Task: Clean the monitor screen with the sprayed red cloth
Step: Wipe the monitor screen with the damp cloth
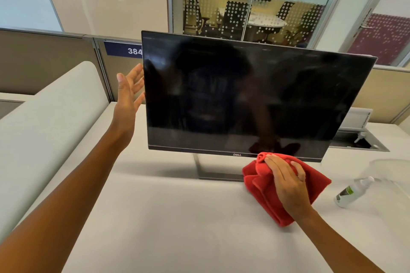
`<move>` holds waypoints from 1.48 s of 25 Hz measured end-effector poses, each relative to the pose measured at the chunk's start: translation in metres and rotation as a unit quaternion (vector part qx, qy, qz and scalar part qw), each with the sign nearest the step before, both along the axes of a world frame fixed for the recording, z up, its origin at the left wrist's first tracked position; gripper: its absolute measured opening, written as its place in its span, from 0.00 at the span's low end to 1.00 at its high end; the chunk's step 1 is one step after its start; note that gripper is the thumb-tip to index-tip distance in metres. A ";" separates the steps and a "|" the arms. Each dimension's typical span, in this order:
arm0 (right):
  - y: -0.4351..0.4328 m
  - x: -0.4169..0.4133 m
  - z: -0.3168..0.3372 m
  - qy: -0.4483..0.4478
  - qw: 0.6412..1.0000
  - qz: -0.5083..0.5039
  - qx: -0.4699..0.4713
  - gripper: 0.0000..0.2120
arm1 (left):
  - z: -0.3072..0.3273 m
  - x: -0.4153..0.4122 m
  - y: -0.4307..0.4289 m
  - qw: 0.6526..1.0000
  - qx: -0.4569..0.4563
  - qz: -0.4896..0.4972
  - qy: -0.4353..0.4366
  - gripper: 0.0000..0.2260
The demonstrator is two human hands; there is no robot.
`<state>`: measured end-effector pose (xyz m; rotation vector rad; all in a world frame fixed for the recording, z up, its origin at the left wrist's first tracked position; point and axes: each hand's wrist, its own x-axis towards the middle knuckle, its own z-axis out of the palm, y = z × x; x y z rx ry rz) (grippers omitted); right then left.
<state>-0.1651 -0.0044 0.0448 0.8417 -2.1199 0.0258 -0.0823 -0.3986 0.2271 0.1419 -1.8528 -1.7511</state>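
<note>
Bracing and wiping: the left hand, fingers spread and holding nothing, sits at the monitor's 9 o'clock edge — whether it touches the bezel cannot be told. The right hand is clamped on the bunched red cloth, its top fold at the lower bezel near 6 o'clock. Faint streaks show toward 12 o'clock. The step appears to be the start of a wipe — next, the cloth should rise onto the glass under light pressure. A spray bottle lies at 4 o'clock.
</note>
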 end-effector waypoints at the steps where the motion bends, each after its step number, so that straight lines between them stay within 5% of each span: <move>1: 0.001 0.002 -0.002 -0.014 0.999 -0.021 -0.024 0.22 | 0.000 0.000 0.001 1.000 0.002 0.001 0.000 0.25; 6: -0.038 0.016 -0.011 -0.083 0.990 -0.015 -0.115 0.22 | 0.001 0.001 0.005 1.000 0.012 0.007 0.004 0.25; 10: -0.099 0.026 -0.010 -0.110 0.986 0.095 -0.084 0.27 | 0.002 0.001 0.005 1.000 0.012 0.004 0.004 0.25; 14: -0.179 0.039 0.006 -0.126 0.972 0.193 -0.039 0.20 | 0.001 0.001 0.005 1.000 0.010 0.002 0.007 0.25; 19: -0.233 0.049 0.016 -0.086 0.972 0.209 0.067 0.27 | 0.001 -0.001 0.008 0.999 0.012 0.029 0.005 0.25; 23: -0.185 0.033 0.015 -0.054 0.980 0.192 0.021 0.19 | -0.002 -0.003 0.020 0.999 0.015 0.049 0.018 0.23; 28: -0.084 0.012 0.006 -0.064 0.990 0.111 -0.051 0.23 | -0.001 -0.008 0.031 0.996 0.040 0.080 0.025 0.23; 37: 0.064 -0.017 0.019 -0.033 0.989 -0.147 0.001 0.16 | 0.000 -0.008 0.042 0.995 0.036 0.092 0.029 0.23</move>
